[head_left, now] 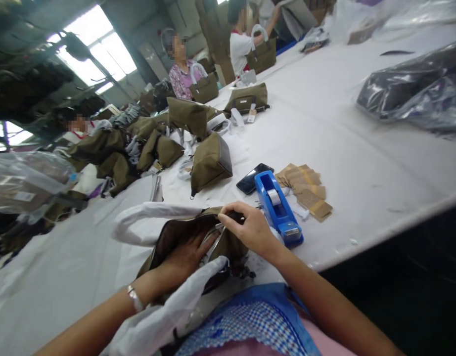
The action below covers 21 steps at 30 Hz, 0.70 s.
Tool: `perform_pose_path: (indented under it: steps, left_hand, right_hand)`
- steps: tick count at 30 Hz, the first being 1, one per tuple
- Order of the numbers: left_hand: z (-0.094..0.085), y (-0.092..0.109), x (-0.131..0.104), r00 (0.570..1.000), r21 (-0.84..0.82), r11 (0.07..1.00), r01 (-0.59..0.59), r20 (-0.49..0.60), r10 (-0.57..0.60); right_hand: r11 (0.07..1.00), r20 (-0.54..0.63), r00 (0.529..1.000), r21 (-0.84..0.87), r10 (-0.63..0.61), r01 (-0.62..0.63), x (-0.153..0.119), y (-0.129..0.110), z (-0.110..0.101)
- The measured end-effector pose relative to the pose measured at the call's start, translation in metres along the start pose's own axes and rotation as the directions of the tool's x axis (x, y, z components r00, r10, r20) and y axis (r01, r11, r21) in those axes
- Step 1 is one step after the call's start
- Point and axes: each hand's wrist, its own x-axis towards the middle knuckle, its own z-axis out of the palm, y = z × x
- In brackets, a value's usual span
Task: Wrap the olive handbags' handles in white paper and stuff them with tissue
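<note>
An olive-green handbag [233,247] lies in front of me with its zipped mouth gaping. White paper wraps its two handles [150,212]. My left hand [189,254] reaches inside the bag, its fingers stretched out along the inner side by the zipper; the fingertips are partly hidden. My right hand [252,230] is closed on the bag's edge at the far end of the zipper, thumb and fingers pinching it. Just right of that hand stands a blue tape dispenser [278,210].
A black phone [252,180] and brown paper tags [305,190] lie beyond the dispenser. More olive bags [212,160] are heaped at the back left. Plastic-wrapped goods [417,84] rest at right on the white table [346,178]. Co-workers [181,79] handle bags across the table.
</note>
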Motion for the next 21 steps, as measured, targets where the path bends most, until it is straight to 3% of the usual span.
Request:
perform_pose_path:
  steps: [2, 5, 8, 11, 15, 21]
  left_hand:
    - [0.002, -0.002, 0.0, 1.0, -0.069, 0.997, -0.023, -0.011, 0.023]
    - [-0.019, 0.001, 0.004, 0.997, -0.168, 0.983, -0.07, -0.052, 0.062]
    - [-0.044, 0.014, 0.011, 0.983, -0.277, 0.961, 0.014, -0.174, -0.065]
    - [-0.05, 0.031, 0.023, 0.956, -0.396, 0.912, 0.109, -0.209, -0.205]
    - [-0.042, 0.044, 0.04, 0.953, -0.424, 0.901, 0.096, -0.221, -0.205]
    - [-0.042, 0.044, 0.036, 0.927, -0.408, 0.906, 0.116, -0.283, -0.247]
  right_hand:
    - [1.0, 0.019, 1.0, 0.006, 0.024, -0.024, 0.0, 0.003, 0.0]
    - [0.989, 0.05, 0.992, 0.087, 0.117, -0.121, -0.002, 0.008, -0.006]
    - [0.946, 0.083, 0.98, 0.259, 0.179, -0.194, -0.007, 0.01, -0.012]
    - [0.939, 0.038, 0.985, 0.299, 0.168, -0.172, -0.011, 0.008, -0.01]
    - [0.981, -0.063, 0.986, 0.129, 0.157, -0.148, -0.015, 0.001, -0.002]
    - [0.984, -0.053, 0.997, -0.163, 0.059, -0.067, -0.017, -0.017, 0.0]
